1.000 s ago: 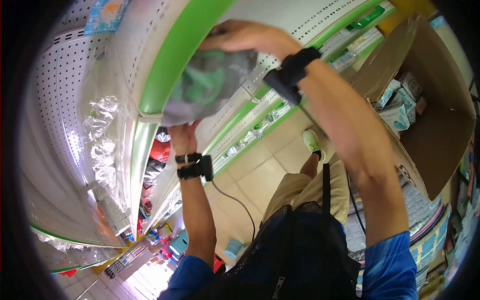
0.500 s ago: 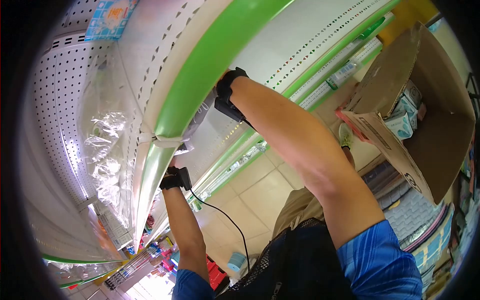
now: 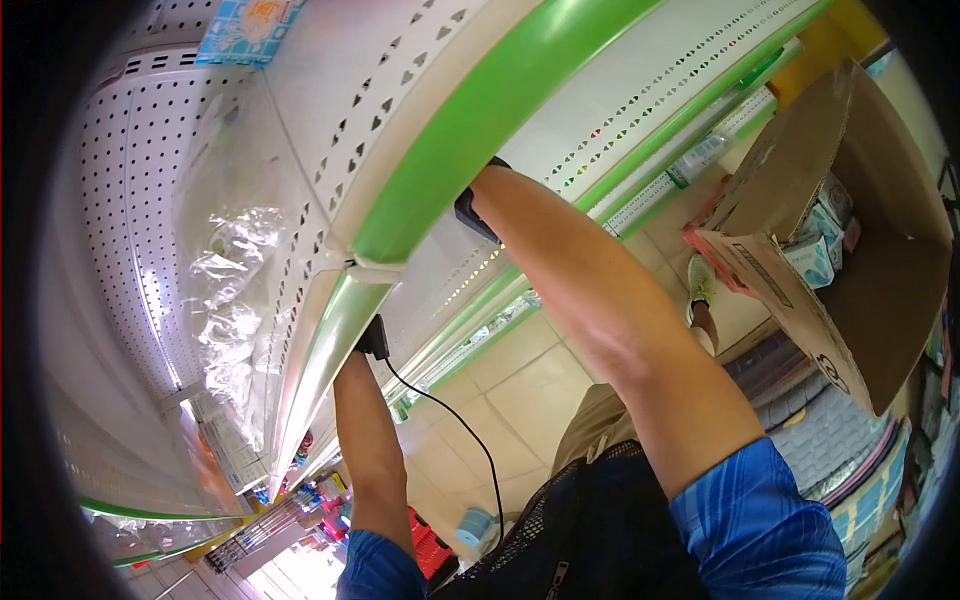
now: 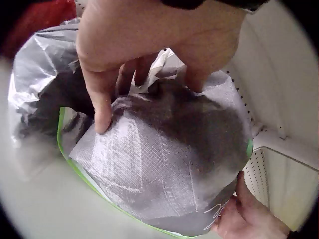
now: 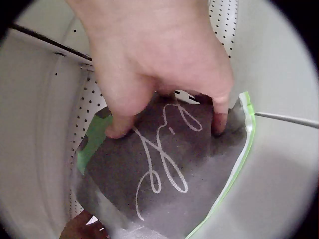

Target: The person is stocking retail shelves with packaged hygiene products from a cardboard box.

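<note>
The left grip and right grip pinch the grey, green-edged, cloth-like pack, which looks soft and light, best held at both its ends.

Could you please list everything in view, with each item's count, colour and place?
Soft fabric package with white script: one, grey, green-edged, between the hands
Shiny plastic-wrapped bundle: one, grey, beside it
Perforated shelving: several tiers, white, green-edged
Crinkled plastic packaging: uncountable, clear, left
Printed packet: one, blue-white, upper left
Cardboard box: one, brown, right
Small cartons: several, teal-white, inside
Quilted textiles: stack, mostly grey, lower right
Round container: one, light blue, floor
Tiles: many, beige, below
Shoe: one, yellow-green, floor
Sleeves: two, blue, bottom
Left hand, right hand: one each, gripping the package
</note>
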`<state>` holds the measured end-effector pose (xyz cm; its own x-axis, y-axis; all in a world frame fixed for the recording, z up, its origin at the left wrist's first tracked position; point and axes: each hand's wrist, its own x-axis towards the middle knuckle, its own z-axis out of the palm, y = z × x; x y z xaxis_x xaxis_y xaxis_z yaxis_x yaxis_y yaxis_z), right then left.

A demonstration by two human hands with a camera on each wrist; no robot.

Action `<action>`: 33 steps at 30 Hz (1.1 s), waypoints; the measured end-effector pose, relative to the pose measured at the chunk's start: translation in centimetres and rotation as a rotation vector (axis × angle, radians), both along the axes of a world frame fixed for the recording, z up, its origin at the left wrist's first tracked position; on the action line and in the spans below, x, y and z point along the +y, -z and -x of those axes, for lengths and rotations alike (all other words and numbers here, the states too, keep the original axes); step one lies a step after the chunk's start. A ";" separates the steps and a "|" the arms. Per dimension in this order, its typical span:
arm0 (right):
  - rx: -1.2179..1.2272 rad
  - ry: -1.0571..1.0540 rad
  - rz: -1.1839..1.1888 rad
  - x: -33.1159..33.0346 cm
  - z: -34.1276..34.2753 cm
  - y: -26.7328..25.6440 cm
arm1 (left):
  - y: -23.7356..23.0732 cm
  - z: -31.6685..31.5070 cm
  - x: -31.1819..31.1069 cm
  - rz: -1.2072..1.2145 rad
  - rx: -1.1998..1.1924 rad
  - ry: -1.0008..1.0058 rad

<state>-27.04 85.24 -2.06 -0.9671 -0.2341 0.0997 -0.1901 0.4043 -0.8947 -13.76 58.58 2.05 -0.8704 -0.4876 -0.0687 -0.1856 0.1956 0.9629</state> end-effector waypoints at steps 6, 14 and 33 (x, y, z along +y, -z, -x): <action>0.149 0.169 0.423 5.9 -7.7 -2.2 | -0.3 -6.3 7.0 0.106 -0.007 -0.130; -0.311 0.298 0.376 18.5 -28.2 -4.5 | 13.1 -0.4 0.5 0.644 -0.003 0.268; -0.214 0.445 -0.583 47.8 -50.5 -2.2 | 4.8 -14.7 12.2 0.275 -0.069 0.157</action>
